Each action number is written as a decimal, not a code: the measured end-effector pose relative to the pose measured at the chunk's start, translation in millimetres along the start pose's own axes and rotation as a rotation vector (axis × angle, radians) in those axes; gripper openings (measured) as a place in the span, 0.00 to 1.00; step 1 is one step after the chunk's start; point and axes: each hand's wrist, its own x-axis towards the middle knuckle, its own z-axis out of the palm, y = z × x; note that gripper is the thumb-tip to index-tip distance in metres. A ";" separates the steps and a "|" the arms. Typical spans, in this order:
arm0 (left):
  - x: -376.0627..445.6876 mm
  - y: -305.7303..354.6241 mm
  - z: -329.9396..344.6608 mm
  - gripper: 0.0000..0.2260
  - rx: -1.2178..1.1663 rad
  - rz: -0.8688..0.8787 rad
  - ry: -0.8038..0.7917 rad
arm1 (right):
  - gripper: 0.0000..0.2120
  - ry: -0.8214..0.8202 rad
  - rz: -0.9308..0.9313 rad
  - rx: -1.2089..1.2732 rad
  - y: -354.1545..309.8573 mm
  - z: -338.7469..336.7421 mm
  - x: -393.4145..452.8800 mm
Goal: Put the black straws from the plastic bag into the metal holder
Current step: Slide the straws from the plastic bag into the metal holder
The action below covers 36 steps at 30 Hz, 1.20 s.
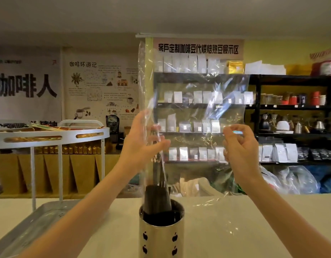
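A clear plastic bag (198, 101) is held up in front of me over the metal holder (161, 237), a shiny cylinder with apple-shaped cutouts on the pale counter. Black straws (157, 200) stand bunched in the holder's mouth, their tops still reaching up into the bag's lower left part. My left hand (142, 142) grips the bag's left side, with the straws' tops inside its grasp. My right hand (239, 146) pinches the bag's right side, fingers curled on the film. The straws' lower ends are hidden inside the holder.
A metal tray (30, 228) lies on the counter at the left under a white round-topped rack (49, 135). Behind the counter stand dark shelves (291, 108) with coffee packets, kettles and jars, and bags on the floor at the right.
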 end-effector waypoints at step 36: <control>-10.6 40.4 103.5 0.16 -0.377 -0.015 0.031 | 0.11 0.434 -0.177 -0.278 -35.4 -115.1 58.9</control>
